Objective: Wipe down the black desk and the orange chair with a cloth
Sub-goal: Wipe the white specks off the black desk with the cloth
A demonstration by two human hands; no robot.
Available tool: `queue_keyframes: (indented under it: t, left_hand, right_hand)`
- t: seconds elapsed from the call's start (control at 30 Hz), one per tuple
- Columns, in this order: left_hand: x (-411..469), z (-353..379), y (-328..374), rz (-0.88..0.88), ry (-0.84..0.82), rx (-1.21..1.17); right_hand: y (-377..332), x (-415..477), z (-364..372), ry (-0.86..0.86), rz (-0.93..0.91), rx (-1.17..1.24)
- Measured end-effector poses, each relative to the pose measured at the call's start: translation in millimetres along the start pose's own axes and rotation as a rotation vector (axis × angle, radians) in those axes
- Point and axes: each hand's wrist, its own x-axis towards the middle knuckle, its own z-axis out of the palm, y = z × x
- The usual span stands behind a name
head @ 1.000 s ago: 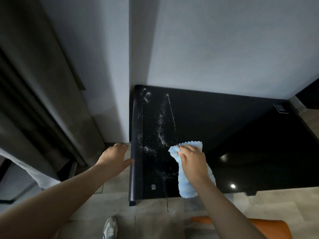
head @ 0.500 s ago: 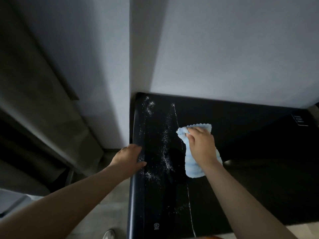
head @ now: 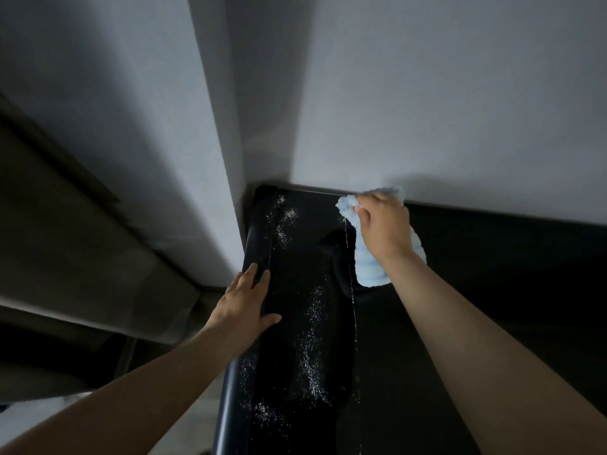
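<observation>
The black desk [head: 476, 290] fills the lower right of the head view, its glossy top speckled with white dust along the left side. My right hand [head: 384, 228] presses a light blue cloth [head: 371, 267] flat on the desk at its far edge, against the wall; its fingers curl over the cloth's front end. My left hand [head: 244, 307] rests with straight fingers on the desk's rounded left edge. The orange chair is out of view.
A grey wall [head: 443, 93] rises right behind the desk, with a corner pillar [head: 216, 126] at the desk's far left. A dark cabinet or door [head: 65, 241] stands to the left. A strip of floor [head: 193, 415] shows below the left arm.
My right hand has slid the cloth away from me, from the middle of the desk to its far edge by the wall. My left hand moved forward along the left edge. The view came closer.
</observation>
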Motion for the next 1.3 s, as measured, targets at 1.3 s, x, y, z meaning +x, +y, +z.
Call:
queue_keyframes:
  t: [1.3]
  left_hand:
    - [-0.8,14.5,2.5,-0.009,-0.011,0.056]
  right_hand:
    - [10.1,-28.6,58.9,-0.159,-0.033,-0.027]
